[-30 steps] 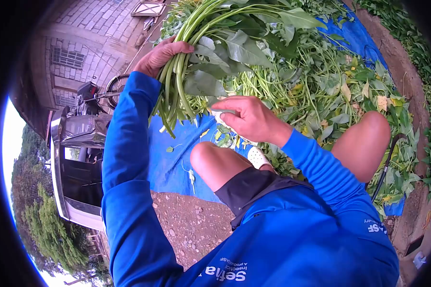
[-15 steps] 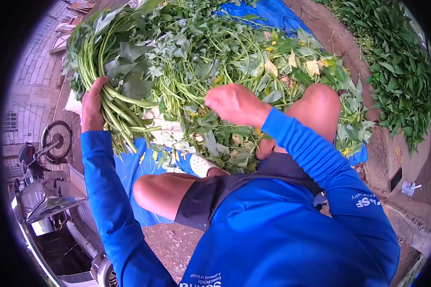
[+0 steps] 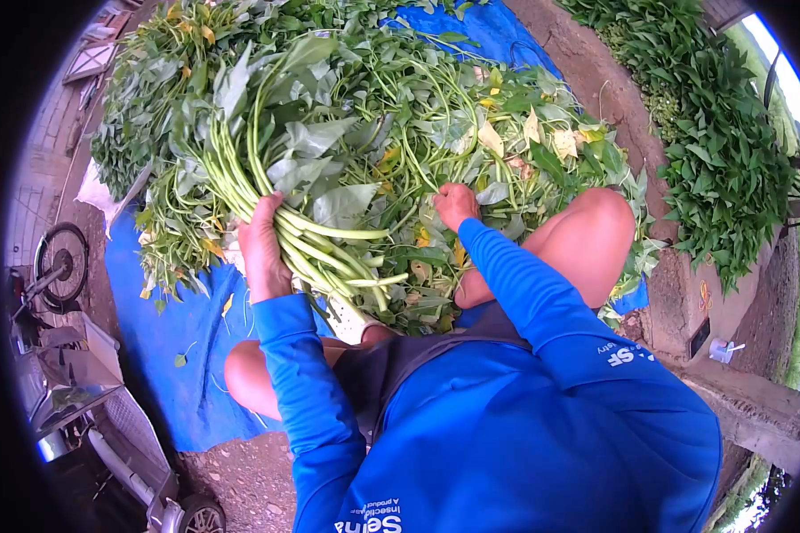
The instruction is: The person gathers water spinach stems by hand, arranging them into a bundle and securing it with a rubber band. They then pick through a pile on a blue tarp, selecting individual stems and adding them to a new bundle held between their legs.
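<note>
My left hand (image 3: 267, 240) is wrapped round a bundle of water spinach (image 3: 238, 182). The thick green cut ends point right and toward me, while the broad leaves fan out away from me. At the near side of a big loose pile of water spinach (image 3: 329, 191), my right hand (image 3: 456, 206) is closed, its fingers pinched at a long thin stem (image 3: 420, 164) that curves up into the pile. The fingertips are partly hidden by leaves. Yellowed and dry leaves (image 3: 490, 138) lie among the stems just beyond that hand.
Under the pile spreads a blue tarp (image 3: 164, 346). Another heap of leafy greens (image 3: 716, 133) lies along the right. A parked motorbike (image 3: 62, 266) with a metal sidecar (image 3: 120, 426) stands at left. My bent knees frame the pile's near edge; a white cup (image 3: 722, 351) sits at right.
My left hand has brought the bundle right and closer to my body. My right hand has moved right and slightly down onto the pile's stems. The view has shifted a little.
</note>
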`<move>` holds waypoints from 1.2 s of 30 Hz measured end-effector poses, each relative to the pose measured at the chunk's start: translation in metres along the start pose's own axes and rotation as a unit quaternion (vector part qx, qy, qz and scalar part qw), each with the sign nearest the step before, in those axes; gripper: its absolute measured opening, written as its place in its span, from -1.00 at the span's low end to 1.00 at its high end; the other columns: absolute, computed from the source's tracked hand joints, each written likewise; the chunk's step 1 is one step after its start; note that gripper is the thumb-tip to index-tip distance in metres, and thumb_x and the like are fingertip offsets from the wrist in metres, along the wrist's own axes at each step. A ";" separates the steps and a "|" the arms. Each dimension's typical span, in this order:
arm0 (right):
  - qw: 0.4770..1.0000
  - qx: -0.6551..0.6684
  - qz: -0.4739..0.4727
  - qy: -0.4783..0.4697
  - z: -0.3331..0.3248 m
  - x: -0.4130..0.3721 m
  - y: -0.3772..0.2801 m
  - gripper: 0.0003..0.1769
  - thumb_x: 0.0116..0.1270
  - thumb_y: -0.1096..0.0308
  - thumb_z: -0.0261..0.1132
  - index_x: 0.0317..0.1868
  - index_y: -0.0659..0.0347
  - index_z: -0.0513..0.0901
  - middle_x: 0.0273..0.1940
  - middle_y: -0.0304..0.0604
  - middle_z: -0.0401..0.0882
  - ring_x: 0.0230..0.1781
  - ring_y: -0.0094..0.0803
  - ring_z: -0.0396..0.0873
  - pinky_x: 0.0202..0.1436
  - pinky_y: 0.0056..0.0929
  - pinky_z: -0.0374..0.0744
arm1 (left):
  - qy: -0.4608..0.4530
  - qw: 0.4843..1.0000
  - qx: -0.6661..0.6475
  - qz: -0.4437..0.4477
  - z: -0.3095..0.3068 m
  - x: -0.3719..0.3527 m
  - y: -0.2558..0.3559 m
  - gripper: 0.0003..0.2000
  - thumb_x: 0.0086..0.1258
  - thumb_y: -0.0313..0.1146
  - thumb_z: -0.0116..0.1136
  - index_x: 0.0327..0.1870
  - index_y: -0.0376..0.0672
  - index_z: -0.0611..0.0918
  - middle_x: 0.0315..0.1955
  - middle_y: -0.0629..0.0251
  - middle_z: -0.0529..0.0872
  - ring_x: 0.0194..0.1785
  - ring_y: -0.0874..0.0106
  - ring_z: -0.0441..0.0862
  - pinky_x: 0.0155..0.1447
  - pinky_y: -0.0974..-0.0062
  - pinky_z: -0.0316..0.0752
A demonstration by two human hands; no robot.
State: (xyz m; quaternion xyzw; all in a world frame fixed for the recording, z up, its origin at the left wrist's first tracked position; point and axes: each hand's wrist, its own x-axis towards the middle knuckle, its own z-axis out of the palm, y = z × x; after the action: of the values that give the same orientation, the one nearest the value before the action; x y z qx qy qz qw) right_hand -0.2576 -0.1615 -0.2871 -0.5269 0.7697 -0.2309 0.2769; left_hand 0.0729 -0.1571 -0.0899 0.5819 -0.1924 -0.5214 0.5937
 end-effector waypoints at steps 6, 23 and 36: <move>0.963 0.266 -0.001 -0.038 -0.073 0.025 -0.056 -0.44 0.49 0.35 0.52 0.42 0.33 0.62 -0.09 -0.16 0.83 -0.10 -0.46 0.70 0.06 -0.39 0.66 | -0.009 0.996 -0.070 -0.057 -0.002 -0.014 -0.062 -0.72 0.38 -0.51 0.36 0.08 -0.28 0.65 -0.27 0.28 0.75 -0.34 0.42 0.73 -0.22 0.43 0.70; 0.921 0.387 -0.046 -0.022 -0.194 0.033 -0.155 -0.71 0.59 0.32 0.42 0.20 0.25 0.78 -0.10 -0.28 0.77 -0.27 -0.57 0.63 -0.17 -0.53 0.62 | -0.017 0.994 -0.093 -0.054 -0.002 -0.025 -0.102 -0.69 0.31 -0.53 0.42 0.04 -0.32 0.64 -0.31 0.22 0.78 -0.40 0.36 0.76 -0.29 0.35 0.72; 0.951 0.012 -0.221 -0.215 -0.048 -0.028 -0.209 -0.64 0.59 0.26 0.36 0.22 0.29 0.82 0.10 0.04 0.86 0.12 -0.22 0.79 0.30 -0.31 0.66 | -0.076 0.965 -0.212 -0.132 0.000 -0.027 -0.144 -0.79 0.41 -0.41 0.41 -0.04 -0.32 0.71 -0.31 0.23 0.80 -0.39 0.37 0.76 -0.28 0.37 0.73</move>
State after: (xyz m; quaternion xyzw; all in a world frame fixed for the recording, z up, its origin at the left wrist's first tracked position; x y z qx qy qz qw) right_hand -0.1391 -0.2031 -0.1111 -0.7176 0.5531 -0.1766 0.3846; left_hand 0.0058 -0.1031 -0.2079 0.4210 -0.0438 -0.6668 0.6134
